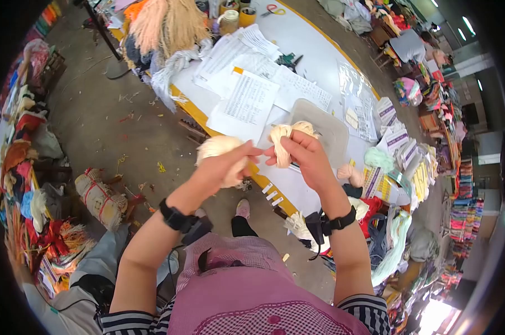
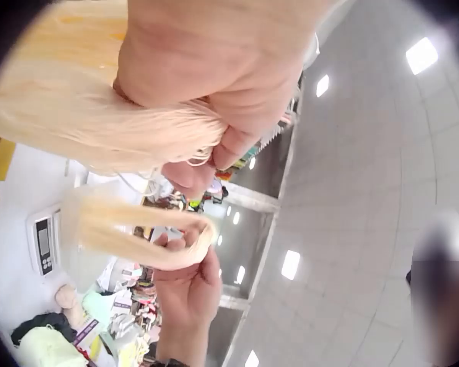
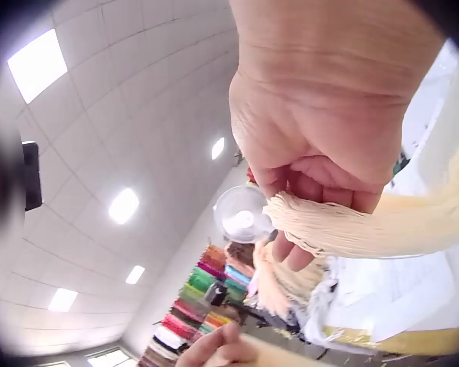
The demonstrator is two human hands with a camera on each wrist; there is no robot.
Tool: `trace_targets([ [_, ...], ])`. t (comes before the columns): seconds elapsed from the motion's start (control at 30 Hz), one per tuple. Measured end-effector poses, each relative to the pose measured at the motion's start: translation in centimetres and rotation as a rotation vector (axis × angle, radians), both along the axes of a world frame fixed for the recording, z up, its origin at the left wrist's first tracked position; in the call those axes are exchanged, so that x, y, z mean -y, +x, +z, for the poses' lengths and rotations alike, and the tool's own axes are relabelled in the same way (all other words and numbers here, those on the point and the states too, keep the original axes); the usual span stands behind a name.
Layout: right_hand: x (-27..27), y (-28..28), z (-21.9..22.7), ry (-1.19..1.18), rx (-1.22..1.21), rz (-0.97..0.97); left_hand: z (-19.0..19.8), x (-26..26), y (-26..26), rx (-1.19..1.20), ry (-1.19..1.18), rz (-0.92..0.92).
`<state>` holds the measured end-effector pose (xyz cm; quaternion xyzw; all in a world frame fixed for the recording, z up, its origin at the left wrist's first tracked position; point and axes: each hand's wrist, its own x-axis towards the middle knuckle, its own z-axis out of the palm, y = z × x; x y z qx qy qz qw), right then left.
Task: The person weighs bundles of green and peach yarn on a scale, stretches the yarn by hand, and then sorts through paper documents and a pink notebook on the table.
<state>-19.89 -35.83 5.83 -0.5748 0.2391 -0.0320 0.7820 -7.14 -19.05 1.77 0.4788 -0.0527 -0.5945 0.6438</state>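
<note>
Over the table's near edge, my left hand (image 1: 221, 166) grips a thick hank of cream yarn (image 1: 214, 146). In the left wrist view, this hank's strands (image 2: 99, 126) fan out from under the palm. To its right, my right hand (image 1: 311, 159) holds a second cream hank (image 1: 281, 145), its looped end bent over the fingers. The right wrist view shows these strands (image 3: 352, 225) running across the curled fingers. Both hands are close together, fingertips nearly meeting. A translucent plastic tub (image 1: 333, 128) sits just beyond the right hand, by a digital scale (image 2: 43, 245).
Printed sheets (image 1: 247, 100) cover the table's middle. Dark green-handled snips (image 1: 288, 60), scissors (image 1: 276, 9) and jars (image 1: 229, 21) lie farther back. Peach and tan yarn (image 1: 171, 25) hangs at the back left. Labelled packs (image 1: 395, 137) and more yarn crowd the right end.
</note>
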Motion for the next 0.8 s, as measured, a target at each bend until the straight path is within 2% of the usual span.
trace_targets([
  [0.07, -0.8, 0.3, -0.6, -0.075, -0.003, 0.026, 0.8, 0.8, -0.6, -0.031, 0.025, 0.021],
  [0.13, -1.4, 0.5, -0.4, -0.167, 0.010, 0.006, 1.0, 1.1, -0.7, 0.038, -0.161, 0.101],
  [0.23, -2.2, 0.5, 1.1, -0.217, 0.063, -0.080, 2.0, 0.9, -0.6, 0.150, -0.255, 0.194],
  [0.37, -2.3, 0.2, 1.9, -0.264, 0.076, -0.072, 2.5, 0.8, -0.5, 0.130, -0.261, 0.197],
  [0.47, -2.6, 0.1, 2.0, -0.303, 0.093, -0.046, 3.4, 0.8, -0.9, 0.162, -0.276, 0.133],
  [0.53, -2.3, 0.1, 1.5, -0.321, 0.091, -0.118, 3.3, 1.1, -1.0, 0.144, -0.269, 0.206],
  [0.67, -2.8, 0.0, 2.9, -0.316, 0.098, -0.166, 4.4, 0.8, -0.9, 0.162, -0.277, 0.207],
  [0.73, -3.0, 0.1, 3.7, -0.367, 0.031, -0.050, 5.2, 0.6, -1.2, 0.204, -0.333, 0.188],
  [0.8, -2.8, 0.1, 3.6, -0.425, 0.030, -0.075, 4.5, 0.9, -1.1, 0.256, -0.314, 0.200],
])
